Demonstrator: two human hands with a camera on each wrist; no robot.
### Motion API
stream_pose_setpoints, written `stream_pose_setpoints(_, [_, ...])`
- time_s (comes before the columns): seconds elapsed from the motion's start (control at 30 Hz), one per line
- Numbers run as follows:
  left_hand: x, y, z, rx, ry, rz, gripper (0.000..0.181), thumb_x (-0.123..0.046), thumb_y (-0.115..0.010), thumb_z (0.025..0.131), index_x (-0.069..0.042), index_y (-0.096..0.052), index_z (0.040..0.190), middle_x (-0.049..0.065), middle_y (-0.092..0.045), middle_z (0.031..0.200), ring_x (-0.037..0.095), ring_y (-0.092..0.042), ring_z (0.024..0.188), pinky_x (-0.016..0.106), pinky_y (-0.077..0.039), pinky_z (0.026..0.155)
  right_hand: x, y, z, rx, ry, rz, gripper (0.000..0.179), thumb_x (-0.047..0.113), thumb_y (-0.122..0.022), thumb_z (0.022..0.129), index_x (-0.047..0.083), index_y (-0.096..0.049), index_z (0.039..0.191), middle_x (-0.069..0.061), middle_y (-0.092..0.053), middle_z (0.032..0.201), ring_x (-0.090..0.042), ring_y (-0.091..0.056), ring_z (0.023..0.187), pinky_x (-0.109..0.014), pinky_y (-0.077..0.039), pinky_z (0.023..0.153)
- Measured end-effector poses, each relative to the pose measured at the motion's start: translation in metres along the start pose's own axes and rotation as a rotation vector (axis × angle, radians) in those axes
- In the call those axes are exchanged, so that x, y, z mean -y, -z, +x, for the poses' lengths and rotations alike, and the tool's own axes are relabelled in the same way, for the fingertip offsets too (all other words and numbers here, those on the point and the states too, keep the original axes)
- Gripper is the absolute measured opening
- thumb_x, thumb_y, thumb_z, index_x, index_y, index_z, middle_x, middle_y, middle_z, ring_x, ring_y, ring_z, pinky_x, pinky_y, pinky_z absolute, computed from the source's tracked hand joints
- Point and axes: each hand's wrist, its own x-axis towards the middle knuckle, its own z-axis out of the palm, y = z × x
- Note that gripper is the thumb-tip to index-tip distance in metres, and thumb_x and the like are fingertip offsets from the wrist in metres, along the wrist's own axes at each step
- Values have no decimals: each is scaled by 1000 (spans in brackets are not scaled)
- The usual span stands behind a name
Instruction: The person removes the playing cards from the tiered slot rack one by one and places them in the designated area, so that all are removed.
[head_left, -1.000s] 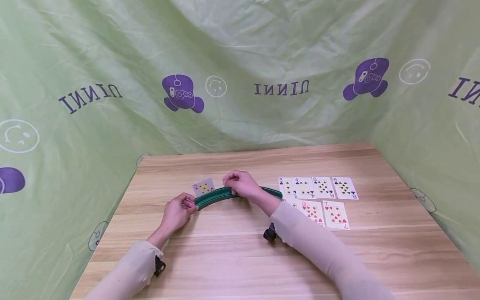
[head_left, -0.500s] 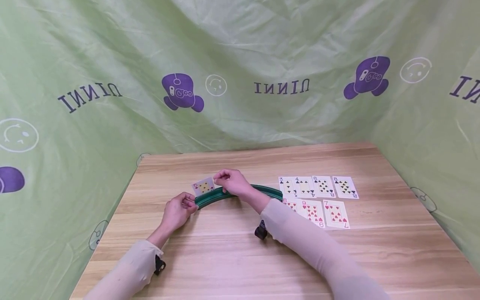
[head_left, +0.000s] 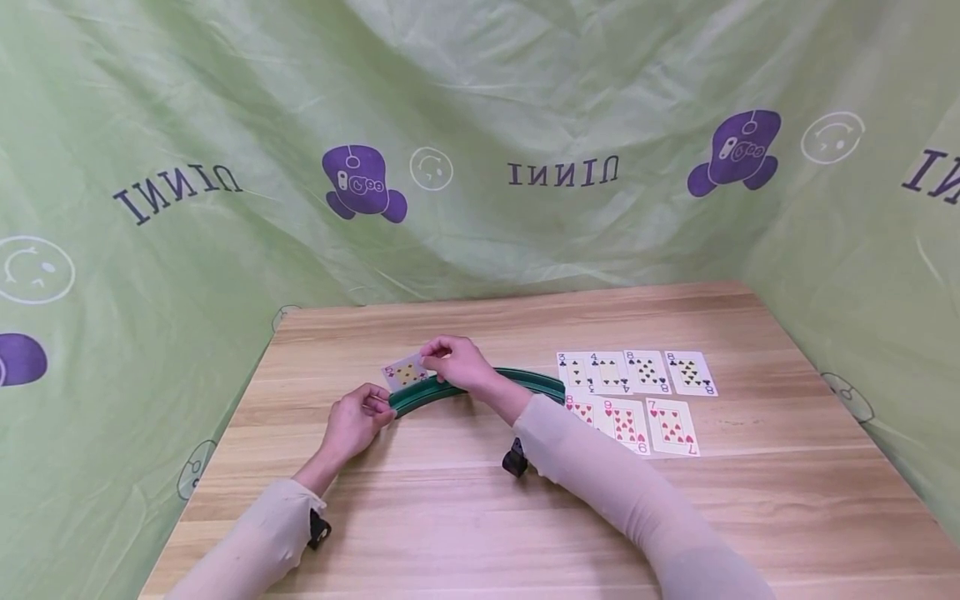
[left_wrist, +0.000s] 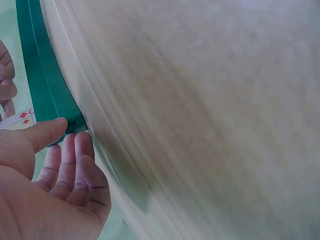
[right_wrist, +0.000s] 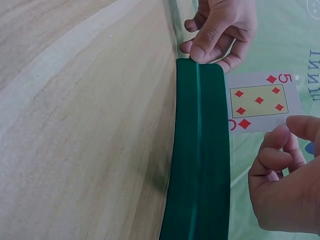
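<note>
A curved green playing card holder (head_left: 525, 381) stands on the table. My left hand (head_left: 358, 421) pinches its left end between thumb and fingers, as the left wrist view shows up close. A five of diamonds (head_left: 405, 372) stands tilted in the holder near that end, its face towards me. At the card's right edge, my right hand (head_left: 459, 364) pinches it between thumb and forefinger; in the right wrist view the thumb and forefinger (right_wrist: 280, 135) meet at its corner. The right hand and wrist cover the middle of the holder in the head view.
Right of the holder, a row with the three of clubs (head_left: 573, 372), the four of clubs (head_left: 609, 372) and two black eights lies face up. Below it lie red hearts, including the nine (head_left: 624, 425) and seven (head_left: 673, 427). Green cloth (head_left: 480, 233) hangs behind the wooden table (head_left: 420, 533).
My right hand has moved left along the holder, from its middle to the five of diamonds, and now pinches the card, which has shifted slightly left. The left hand has stayed on the holder's end.
</note>
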Motion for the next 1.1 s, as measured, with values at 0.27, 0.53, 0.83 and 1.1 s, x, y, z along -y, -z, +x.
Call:
stream_pose_setpoints(0.27, [-1, 0, -1, 0, -3, -3, 24, -6, -75, 86, -4, -65, 108, 10, -71, 94, 17, -65, 83, 32, -57, 79, 2, 3, -1, 11, 1, 0, 14, 15, -64, 97, 8, -67, 109, -9, -64, 107, -33, -63, 93, -54, -55, 90])
stream_pose_setpoints(0.53, [0, 0, -1, -13, -6, -16, 24, -6, -76, 85, -5, -66, 107, 9, -71, 92, 16, -66, 81, 28, -56, 76, 3, 10, 0, -6, 2, -30, 13, 17, -63, 98, 11, -66, 110, -7, -63, 105, -28, -61, 79, -44, -56, 75])
stream_pose_setpoints(0.83, [0, -1, -1, -14, -4, -25, 25, -6, -77, 84, -5, -66, 106, 9, -72, 92, 17, -67, 82, 25, -55, 75, 3, 21, -3, -21, 4, -11, 12, 17, -64, 97, 11, -65, 108, -5, -62, 97, -17, -56, 69, -28, -47, 62])
stream_pose_setpoints(1.1, [0, -1, -1, -11, 6, -26, 24, -6, -76, 85, -6, -66, 107, 9, -71, 94, 17, -66, 83, 28, -56, 77, 3, 35, -14, -31, -3, 16, 15, 15, -63, 98, 8, -63, 111, -7, -64, 96, -14, -52, 64, -29, -44, 60])
